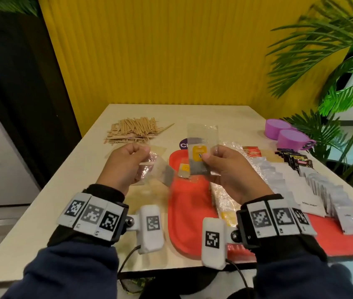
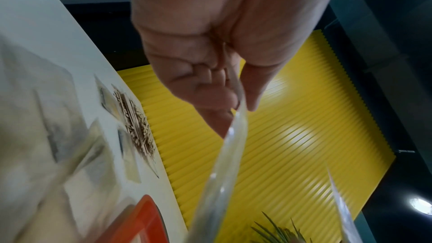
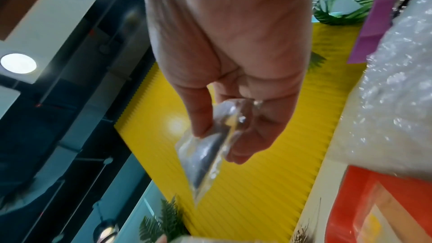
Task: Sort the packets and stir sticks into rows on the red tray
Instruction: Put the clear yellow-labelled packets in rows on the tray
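Head view: right hand (image 1: 225, 167) pinching clear plastic packet with yellow label (image 1: 199, 156) above flat red plastic tray (image 1: 184, 223); left hand (image 1: 126, 167) pinching second clear packet (image 1: 158, 171) over pale bench (image 1: 48, 201). Rows of white and grey sachets (image 1: 313, 186) already laid on tray's right. Loose heap of wooden stir sticks (image 1: 132, 130) unsorted on bench; roughly midway.

A café: stir sticks (image 1: 132, 130), sugar packets (image 1: 326, 190), ribbed yellow wall (image 1: 160, 50).
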Demonstrator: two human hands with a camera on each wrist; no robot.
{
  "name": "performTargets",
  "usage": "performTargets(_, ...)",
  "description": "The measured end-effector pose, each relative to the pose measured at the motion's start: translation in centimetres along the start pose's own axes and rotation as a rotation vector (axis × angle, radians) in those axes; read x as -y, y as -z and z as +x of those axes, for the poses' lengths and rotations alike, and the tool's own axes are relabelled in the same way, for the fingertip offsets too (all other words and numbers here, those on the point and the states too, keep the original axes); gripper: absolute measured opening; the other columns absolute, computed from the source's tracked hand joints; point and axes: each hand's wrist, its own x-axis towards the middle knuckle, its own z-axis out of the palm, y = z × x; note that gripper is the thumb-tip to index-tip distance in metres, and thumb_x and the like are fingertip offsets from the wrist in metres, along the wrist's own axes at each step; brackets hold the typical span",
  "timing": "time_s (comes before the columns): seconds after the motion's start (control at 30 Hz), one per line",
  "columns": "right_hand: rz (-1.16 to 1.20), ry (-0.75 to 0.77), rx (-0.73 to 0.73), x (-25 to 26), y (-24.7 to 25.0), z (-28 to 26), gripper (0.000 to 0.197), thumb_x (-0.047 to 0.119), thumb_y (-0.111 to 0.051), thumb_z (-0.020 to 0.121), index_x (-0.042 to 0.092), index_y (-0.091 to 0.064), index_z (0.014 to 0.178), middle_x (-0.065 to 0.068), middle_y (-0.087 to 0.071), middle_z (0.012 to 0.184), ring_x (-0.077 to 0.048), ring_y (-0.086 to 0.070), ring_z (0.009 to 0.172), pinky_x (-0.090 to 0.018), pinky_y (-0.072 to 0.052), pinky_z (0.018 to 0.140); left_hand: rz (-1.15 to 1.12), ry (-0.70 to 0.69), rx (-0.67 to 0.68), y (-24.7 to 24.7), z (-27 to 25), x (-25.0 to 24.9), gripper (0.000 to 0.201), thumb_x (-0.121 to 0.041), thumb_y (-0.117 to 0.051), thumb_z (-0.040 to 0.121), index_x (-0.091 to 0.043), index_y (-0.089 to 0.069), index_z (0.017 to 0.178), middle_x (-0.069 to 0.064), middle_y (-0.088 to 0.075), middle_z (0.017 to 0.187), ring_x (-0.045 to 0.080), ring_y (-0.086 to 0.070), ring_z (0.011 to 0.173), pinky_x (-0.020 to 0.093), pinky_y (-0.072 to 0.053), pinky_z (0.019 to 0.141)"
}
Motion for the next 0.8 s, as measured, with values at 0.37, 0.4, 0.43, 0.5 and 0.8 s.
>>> performTargets(0.37,-0.386,0.262,0.158,0.8,-0.7,-1.5,0.030,0.005,-0.051,0.090,0.019,-0.036,0.069,0.007,-0.035,0.061,-0.007,-0.033,0.055,-0.024,-0.028,0.056,-0.213,0.085,0.156,-4.5,-1.9,-2.1,0.016,-0.016,-0.049,0.095,-0.011,-0.054,0.080,0.005,-0.060,0.075,0.007,-0.054,0.041,0.014,-0.040,0.038)
performTargets(0.4,-0.373,0.243,0.216,0.8,-0.7,-1.7,0.028,0.005,-0.051,0.091,0.018,-0.038,0.071,0.007,-0.039,0.062,-0.005,-0.036,0.055,-0.023,-0.030,0.057,-0.221,0.074,0.162,-4.7,-2.0,-2.3,0.017,-0.018,-0.048,0.096,-0.012,-0.052,0.081,0.002,-0.060,0.070,0.008,-0.056,0.044,0.015,-0.042,0.038)
performTargets(0.43,-0.350,0.228,0.271,0.8,-0.7,-2.0,0.023,0.007,-0.052,0.092,0.016,-0.040,0.074,0.006,-0.043,0.064,-0.005,-0.042,0.058,-0.022,-0.033,0.059,-0.218,0.065,0.167,-5.0,-2.1,-2.4,0.016,-0.020,-0.048,0.097,-0.013,-0.051,0.083,0.000,-0.061,0.068,0.009,-0.059,0.049,0.017,-0.045,0.040)
performTargets(0.5,-0.322,0.207,0.350,0.7,-0.5,-2.3,0.019,0.019,-0.061,0.088,0.013,-0.044,0.084,0.003,-0.049,0.071,-0.006,-0.047,0.066,-0.021,-0.038,0.064,-0.220,0.057,0.186,-5.4,-2.1,-2.4,0.015,-0.022,-0.046,0.098,-0.011,-0.052,0.089,-0.001,-0.063,0.067,0.012,-0.062,0.056,0.021,-0.050,0.047)
performTargets(0.8,-0.470,0.210,0.181,0.5,0.3,-1.6,0.028,0.000,-0.057,0.077,0.020,-0.039,0.086,0.001,-0.046,0.080,-0.009,-0.044,0.068,-0.022,-0.039,0.061,-0.314,0.147,0.224,-7.1,-1.9,-2.5,0.024,-0.022,-0.043,0.099,-0.009,-0.048,0.079,0.003,-0.061,0.062,0.013,-0.061,0.050,0.022,-0.055,0.049)
